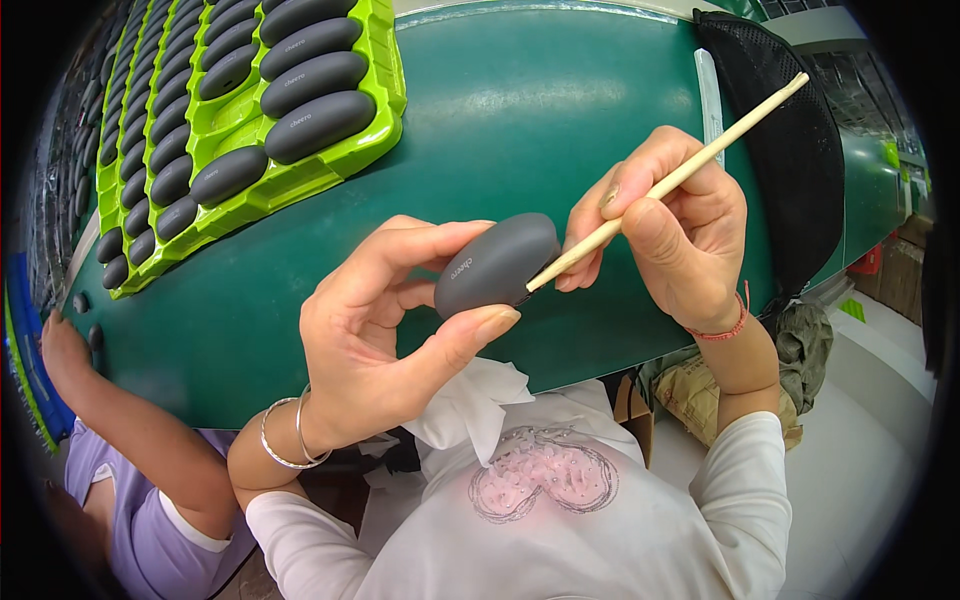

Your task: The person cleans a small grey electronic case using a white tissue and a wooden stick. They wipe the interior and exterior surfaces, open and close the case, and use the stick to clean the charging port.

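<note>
My left hand (365, 325) holds a dark grey, smooth oval device (497, 258) by its sides, thumb below and fingers above. The device is tilted, its right end raised. In my right hand (685, 225) a pale wooden stick (690, 172) is pinched between thumb and fingers. The stick's lower tip touches a small dark opening at the device's lower right edge. Its far end, frayed or split, points up to the right. Both hands are above the green tabletop (560, 110), near its front edge.
A lime-green tray (392, 115) with rows of similar oval devices lies at the far left. A black mesh-covered item (790, 150) and a thin pale strip (708, 95) are on the right. Another person's hand (62, 345) rests at the left edge. White cloth (470, 400) hangs before me.
</note>
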`<state>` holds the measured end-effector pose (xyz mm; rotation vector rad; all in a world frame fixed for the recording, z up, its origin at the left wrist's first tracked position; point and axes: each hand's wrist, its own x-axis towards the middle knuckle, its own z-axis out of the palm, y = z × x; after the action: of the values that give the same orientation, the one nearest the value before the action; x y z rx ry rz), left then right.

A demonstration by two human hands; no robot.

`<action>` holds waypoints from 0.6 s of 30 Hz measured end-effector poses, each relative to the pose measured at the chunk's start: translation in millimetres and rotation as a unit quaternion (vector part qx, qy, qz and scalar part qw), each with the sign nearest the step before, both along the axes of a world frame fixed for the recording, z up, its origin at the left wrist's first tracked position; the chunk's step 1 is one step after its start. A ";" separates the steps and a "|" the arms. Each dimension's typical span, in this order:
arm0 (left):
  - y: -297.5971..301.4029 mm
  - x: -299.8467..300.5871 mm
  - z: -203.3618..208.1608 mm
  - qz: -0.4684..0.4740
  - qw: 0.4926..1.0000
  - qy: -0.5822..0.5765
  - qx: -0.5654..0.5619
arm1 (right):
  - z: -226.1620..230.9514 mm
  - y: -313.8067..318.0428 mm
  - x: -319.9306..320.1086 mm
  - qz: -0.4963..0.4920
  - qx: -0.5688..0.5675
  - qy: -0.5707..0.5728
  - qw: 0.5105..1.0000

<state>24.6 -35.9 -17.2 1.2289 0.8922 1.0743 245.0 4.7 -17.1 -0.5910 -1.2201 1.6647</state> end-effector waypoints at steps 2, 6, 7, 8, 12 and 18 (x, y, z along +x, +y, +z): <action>-0.2 -0.4 0.3 0.005 1.000 0.000 0.004 | -0.4 0.2 0.4 -0.005 0.007 -0.008 1.000; 0.3 -1.0 0.3 0.005 1.000 0.011 0.004 | -0.8 -0.6 -0.7 -0.013 0.011 -0.007 1.000; 0.3 -1.0 0.0 0.004 1.000 0.010 0.005 | -0.1 -0.9 -0.6 -0.015 0.012 -0.011 1.000; 0.3 -0.9 -0.3 0.004 1.000 0.009 0.005 | 0.1 -0.9 -0.7 -0.018 0.013 -0.015 1.000; 0.2 -1.3 0.4 -0.002 1.000 0.016 0.008 | 0.1 -0.9 -2.4 -0.025 0.034 -0.039 0.998; -1.7 0.0 -1.9 -0.003 1.000 0.025 0.015 | -1.0 -1.9 -1.2 -0.013 0.000 -0.025 1.000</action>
<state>24.6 -37.6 -19.1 1.2876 0.9121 1.0592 243.8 2.8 -18.1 -0.6494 -1.2418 1.6375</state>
